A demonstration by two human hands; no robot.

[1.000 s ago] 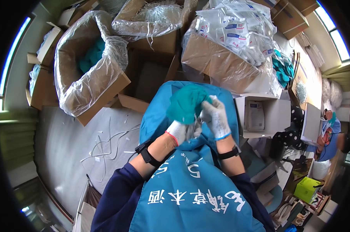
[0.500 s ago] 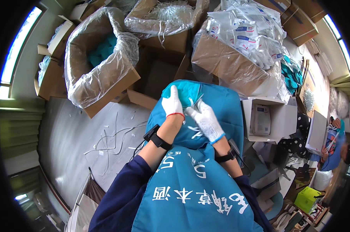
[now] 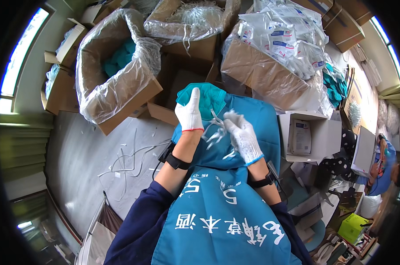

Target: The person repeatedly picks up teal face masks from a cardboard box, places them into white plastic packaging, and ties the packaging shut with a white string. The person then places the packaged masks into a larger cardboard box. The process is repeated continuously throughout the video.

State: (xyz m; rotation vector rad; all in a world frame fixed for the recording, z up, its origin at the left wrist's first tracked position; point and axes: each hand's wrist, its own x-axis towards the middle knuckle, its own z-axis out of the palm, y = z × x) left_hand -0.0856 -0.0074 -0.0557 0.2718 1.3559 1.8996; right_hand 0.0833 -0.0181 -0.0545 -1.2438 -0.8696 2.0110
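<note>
A stack of teal folded fabric pieces (image 3: pixel 210 98) is in my left hand (image 3: pixel 190 114), which wears a white knit glove. My thumb lies over the front face and the fingers are hidden behind it. Loose white ties (image 3: pixel 216 131) hang between my hands, by the fabric's lower right corner. My right hand (image 3: pixel 244 137), also in a white glove, is just right of the fabric, its fingers curled in on some of the ties; the fingertips are partly blurred. A teal apron (image 3: pixel 253 115) spreads over my lap below both hands.
Ahead left stands a plastic-lined carton (image 3: pixel 116 95) with teal fabric inside. Behind is a carton of white strands (image 3: pixel 193 17). White packets (image 3: pixel 281 39) overfill a carton at right. An opened white box (image 3: pixel 310 137) sits beside my lap. Another person (image 3: pixel 382 165) works far right.
My left hand has lifted the teal fabric forward and slightly left, off the apron. My right hand has come away from its corner, and more white ties show between the hands.
</note>
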